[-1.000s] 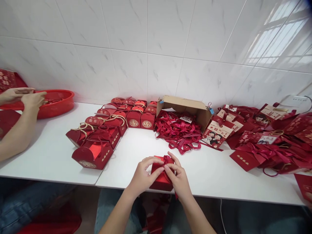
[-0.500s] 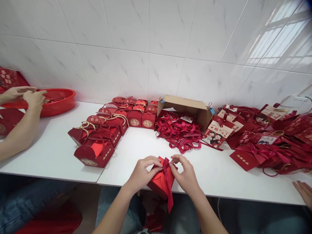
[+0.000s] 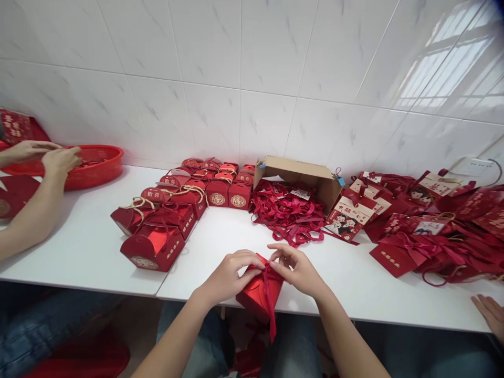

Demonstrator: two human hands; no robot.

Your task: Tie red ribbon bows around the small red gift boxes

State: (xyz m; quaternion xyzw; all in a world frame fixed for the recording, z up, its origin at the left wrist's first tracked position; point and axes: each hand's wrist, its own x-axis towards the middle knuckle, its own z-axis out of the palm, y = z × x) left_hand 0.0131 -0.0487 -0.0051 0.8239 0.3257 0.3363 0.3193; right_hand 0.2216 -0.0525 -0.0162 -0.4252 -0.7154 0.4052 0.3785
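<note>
A small red gift box [image 3: 252, 298] sits at the table's front edge, directly before me. A dark red satin ribbon [image 3: 271, 304] is gathered at its top, with one long tail hanging down the front past the edge. My left hand [image 3: 235, 274] pinches the ribbon at the gathered spot from the left, thumb and forefinger together. From the other side, my right hand [image 3: 296, 269] closes thumb and forefinger on the ribbon at the same spot, its other fingers curled above. The fingertips partly hide the knot or loop.
Finished-looking red boxes [image 3: 157, 244] with cords stand in rows to the left. A cardboard box [image 3: 301, 165] lies on its side, spilling red ribbons [image 3: 295, 215]. Red gift bags [image 3: 397, 254] pile up at right. Another person's hands [image 3: 59, 157] work by a red basket [image 3: 104, 176].
My right hand has shifted slightly left, its fingers curling over the ribbon's top. The left hand stays at the knot. The ribbon tail has swung a little left.
</note>
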